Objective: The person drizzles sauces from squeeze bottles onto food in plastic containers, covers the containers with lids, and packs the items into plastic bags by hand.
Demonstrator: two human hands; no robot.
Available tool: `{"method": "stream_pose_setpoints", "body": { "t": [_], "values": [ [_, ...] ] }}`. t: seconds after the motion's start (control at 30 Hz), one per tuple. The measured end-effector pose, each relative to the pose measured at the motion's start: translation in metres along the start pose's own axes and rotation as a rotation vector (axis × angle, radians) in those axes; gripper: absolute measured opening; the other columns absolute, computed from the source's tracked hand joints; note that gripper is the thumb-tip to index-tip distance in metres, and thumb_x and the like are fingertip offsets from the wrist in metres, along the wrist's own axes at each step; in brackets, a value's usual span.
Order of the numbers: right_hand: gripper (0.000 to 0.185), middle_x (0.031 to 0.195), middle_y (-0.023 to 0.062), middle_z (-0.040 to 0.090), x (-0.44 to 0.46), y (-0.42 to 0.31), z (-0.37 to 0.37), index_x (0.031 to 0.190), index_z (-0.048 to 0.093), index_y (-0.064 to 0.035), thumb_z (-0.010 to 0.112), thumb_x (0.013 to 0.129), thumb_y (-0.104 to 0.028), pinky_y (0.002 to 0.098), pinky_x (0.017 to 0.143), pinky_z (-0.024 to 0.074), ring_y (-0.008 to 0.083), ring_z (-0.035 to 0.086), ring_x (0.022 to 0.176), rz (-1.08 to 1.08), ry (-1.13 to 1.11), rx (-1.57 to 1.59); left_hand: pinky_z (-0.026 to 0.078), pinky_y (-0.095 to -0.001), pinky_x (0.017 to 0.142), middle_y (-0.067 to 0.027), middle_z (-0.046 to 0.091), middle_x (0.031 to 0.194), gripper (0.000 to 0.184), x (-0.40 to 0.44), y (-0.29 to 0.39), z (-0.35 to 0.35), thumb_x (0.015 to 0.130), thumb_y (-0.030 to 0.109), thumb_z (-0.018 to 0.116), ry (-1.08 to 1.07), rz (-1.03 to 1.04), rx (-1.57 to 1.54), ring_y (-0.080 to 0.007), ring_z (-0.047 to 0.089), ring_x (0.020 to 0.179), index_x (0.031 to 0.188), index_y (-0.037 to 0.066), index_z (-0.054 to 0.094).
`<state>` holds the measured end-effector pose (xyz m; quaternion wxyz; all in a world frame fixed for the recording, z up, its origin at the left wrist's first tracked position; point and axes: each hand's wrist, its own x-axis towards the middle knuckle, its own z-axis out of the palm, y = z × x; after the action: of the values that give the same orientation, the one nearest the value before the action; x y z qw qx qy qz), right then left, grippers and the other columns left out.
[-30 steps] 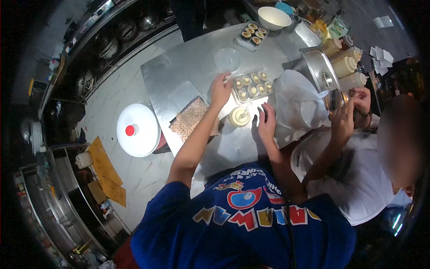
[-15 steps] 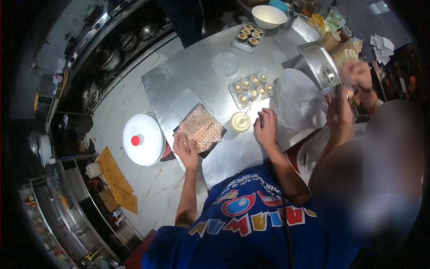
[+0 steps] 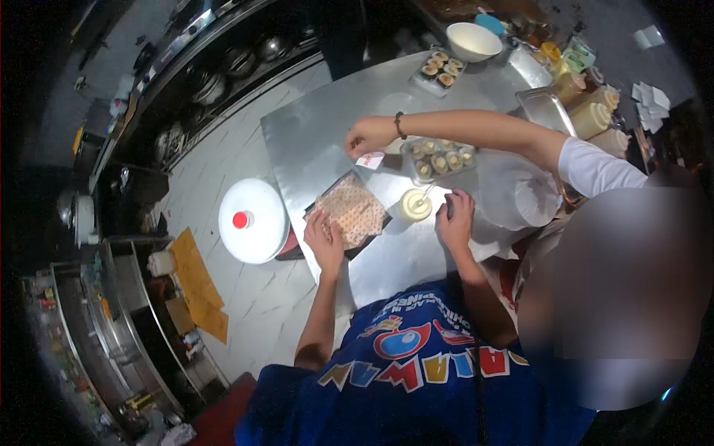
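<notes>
My left hand (image 3: 324, 241) lies with spread fingers on dotted brown wrapping paper (image 3: 355, 210). The paper sits over a dark, flat item at the table's near left edge. My right hand (image 3: 456, 221) rests on the metal table, its fingers stretched forward and loosely bent, with nothing visible in it. Just left of it stands a cup of creamy yellow sauce (image 3: 415, 205) with a spoon handle sticking out. Beyond that is a clear tray of sushi rolls (image 3: 440, 160), partly covered by a co-worker's arm. The co-worker's hand (image 3: 372, 137) is above a small white packet with red print (image 3: 370, 160).
A co-worker's arm (image 3: 483, 130) reaches across the table from the right. A plastic bag (image 3: 524, 193), a steel pan (image 3: 541, 104) and sauce bottles (image 3: 591, 119) are on the right. Another sushi tray (image 3: 439, 73) and a white bowl (image 3: 474, 42) sit farther back. A white lidded container (image 3: 253, 221) stands left.
The co-worker's arm has swung left across the table from beside the bag and pan, and the white packet now shows beneath that hand. The view has shifted slightly; my hands keep their places.
</notes>
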<state>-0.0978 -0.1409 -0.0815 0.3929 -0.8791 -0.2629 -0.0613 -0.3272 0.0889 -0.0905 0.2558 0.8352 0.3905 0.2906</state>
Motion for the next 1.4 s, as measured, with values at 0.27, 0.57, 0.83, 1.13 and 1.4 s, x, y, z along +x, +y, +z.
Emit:
{"method": "stream_pose_setpoints", "body": {
  "t": [0.27,0.57,0.83,1.13,1.4],
  "values": [
    [0.027,0.125,0.0213,0.06,0.0,0.012,0.008,0.109,0.063,0.001,0.065,0.084,-0.008,0.0511,0.107,0.0421,0.0428,0.053,0.121,-0.07,0.045,-0.007,0.031,-0.0494,0.114,-0.0159,0.057,0.139,0.036,-0.001,-0.01,0.004,0.096,0.02,0.063,0.036,0.027,0.033,-0.0362,0.048,0.133,0.129,0.005,0.063],
    [0.025,0.127,0.0216,0.059,0.0,0.009,0.01,0.109,0.065,0.0048,0.063,0.088,-0.008,0.0508,0.108,0.0408,0.0422,0.052,0.123,-0.04,0.03,-0.025,0.03,-0.0491,0.115,-0.0149,0.058,0.138,0.031,0.001,0.001,-0.003,0.095,0.019,0.065,0.021,-0.047,0.003,-0.0356,0.048,0.133,0.124,0.006,0.065],
    [0.027,0.128,0.0214,0.058,-0.002,0.007,0.007,0.111,0.064,0.0047,0.062,0.087,-0.008,0.0511,0.108,0.0408,0.0431,0.051,0.123,-0.028,0.025,-0.049,0.032,-0.0486,0.114,-0.0138,0.058,0.137,0.033,0.0,-0.001,-0.003,0.094,0.019,0.065,0.024,-0.029,-0.011,-0.0353,0.048,0.131,0.124,0.006,0.065],
    [0.029,0.128,0.0209,0.058,-0.002,0.008,0.01,0.112,0.062,0.0038,0.063,0.085,-0.007,0.0512,0.109,0.0394,0.0428,0.051,0.123,-0.068,0.038,-0.048,0.031,-0.0477,0.115,-0.0128,0.059,0.136,0.03,0.001,-0.001,-0.003,0.096,0.02,0.065,0.042,-0.037,-0.033,-0.0337,0.05,0.13,0.122,0.007,0.067],
    [0.024,0.125,0.0204,0.058,-0.001,0.004,0.007,0.107,0.06,-0.0002,0.063,0.084,-0.007,0.0508,0.107,0.0398,0.0422,0.05,0.121,-0.046,0.014,-0.022,0.031,-0.0475,0.114,-0.0131,0.059,0.136,0.031,-0.001,-0.005,-0.001,0.094,0.018,0.065,0.049,-0.019,-0.044,-0.0339,0.049,0.131,0.122,0.006,0.067]
  ]
}}
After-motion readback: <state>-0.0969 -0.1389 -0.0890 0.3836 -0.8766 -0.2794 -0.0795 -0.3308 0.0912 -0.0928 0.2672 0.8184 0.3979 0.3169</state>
